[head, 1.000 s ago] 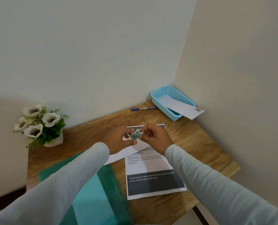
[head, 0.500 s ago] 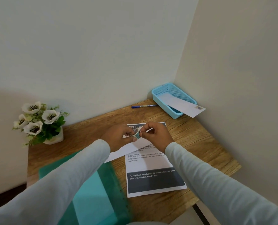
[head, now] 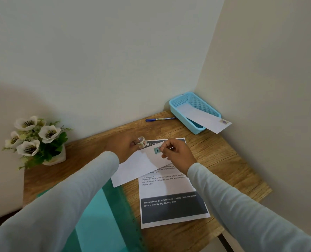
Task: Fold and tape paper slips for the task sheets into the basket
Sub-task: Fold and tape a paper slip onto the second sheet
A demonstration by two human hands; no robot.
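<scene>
A folded white paper slip (head: 138, 166) lies across the top of a printed task sheet (head: 169, 197) on the wooden table. My left hand (head: 122, 146) holds a small patterned tape roll (head: 141, 141) just above the slip's far edge. My right hand (head: 176, 151) pinches a short teal piece of tape (head: 157, 150) over the slip's right end. A light blue basket (head: 176, 110) stands in the far right corner with another folded, taped slip (head: 205, 119) lying in it and sticking out over its rim.
A blue pen (head: 159, 119) lies by the back wall, left of the basket. A pot of white flowers (head: 38, 140) stands at the far left. A teal folder (head: 103, 215) lies near the front edge under my left sleeve. Walls close the back and right.
My hands, which met at the tape roll, have drawn apart. The left keeps the roll; the right has come away with a torn piece of tape and lowered it towards the slip.
</scene>
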